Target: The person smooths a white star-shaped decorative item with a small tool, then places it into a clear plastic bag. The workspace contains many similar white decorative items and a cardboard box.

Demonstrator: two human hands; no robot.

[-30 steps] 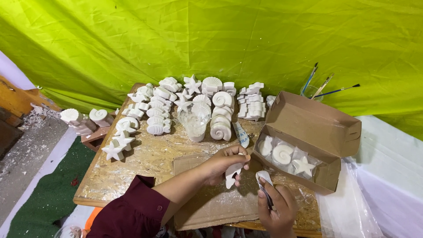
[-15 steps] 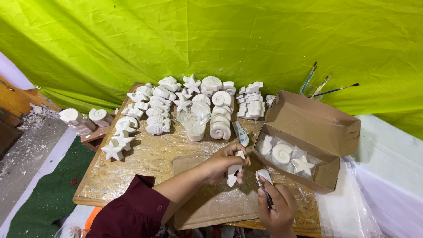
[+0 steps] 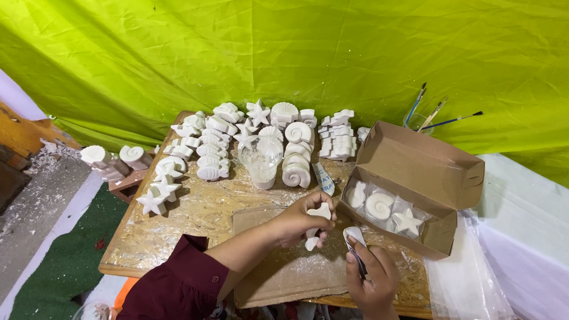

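Note:
My left hand (image 3: 301, 220) holds a small white plaster figure (image 3: 316, 224) upright over a flat cardboard sheet (image 3: 284, 272) on the wooden table (image 3: 178, 231). My right hand (image 3: 372, 278) is lower right and grips a thin dark tool (image 3: 357, 262) with a small white piece (image 3: 354, 234) at its top, close beside the figure. Just right of both hands stands an open cardboard box (image 3: 415, 178) holding wrapped white shell and star casts.
Several white plaster shells and stars (image 3: 213, 148) fill the table's back and left. A clear glass (image 3: 261, 161) stands among them. Paintbrushes in a jar (image 3: 415, 118) rise behind the box. Clear plastic sheet (image 3: 474, 278) hangs at right. Green fabric backs everything.
My left hand has turned the white figure more upright and lifted it slightly. My right hand with the tool has stayed close beside it.

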